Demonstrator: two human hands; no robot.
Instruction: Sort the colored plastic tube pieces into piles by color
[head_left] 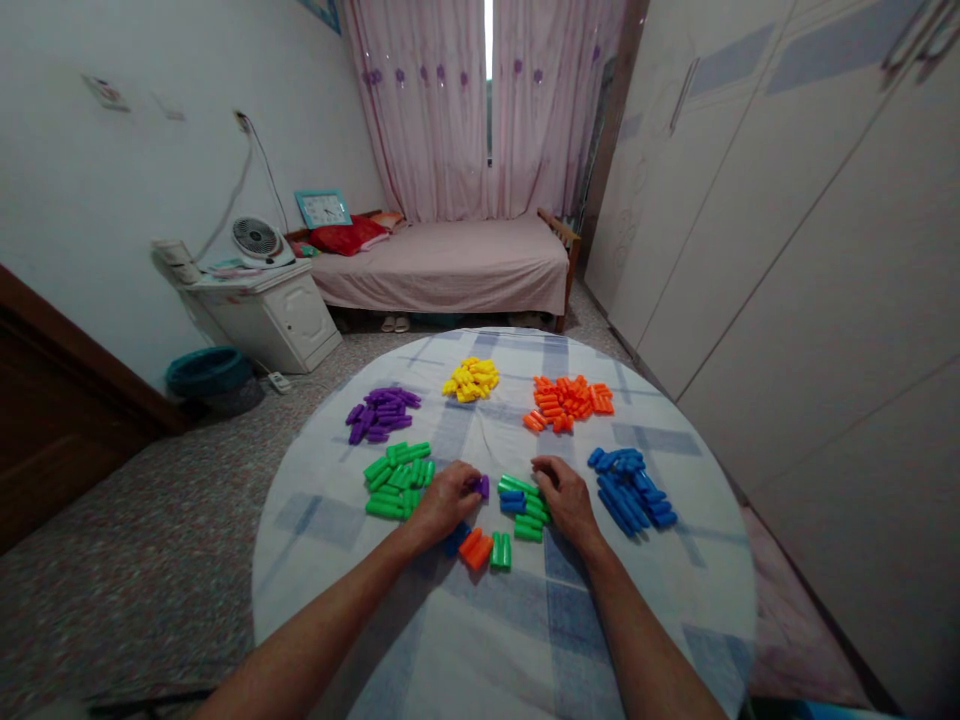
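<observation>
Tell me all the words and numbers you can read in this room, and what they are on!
No text here can be read.
Teal-framed rectangular wall clock leaning behind the bed: its dial numbers are too small and blurred.
White paper stickers on the left wall: too blurred to tell.
Small coloured plastic tubes, like the purple one in the left hand: no visible print.

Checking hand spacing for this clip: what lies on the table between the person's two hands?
In the head view, a small mixed pile of green and blue pieces lies between the left hand and the right hand, with a purple piece at the left fingers.
</observation>
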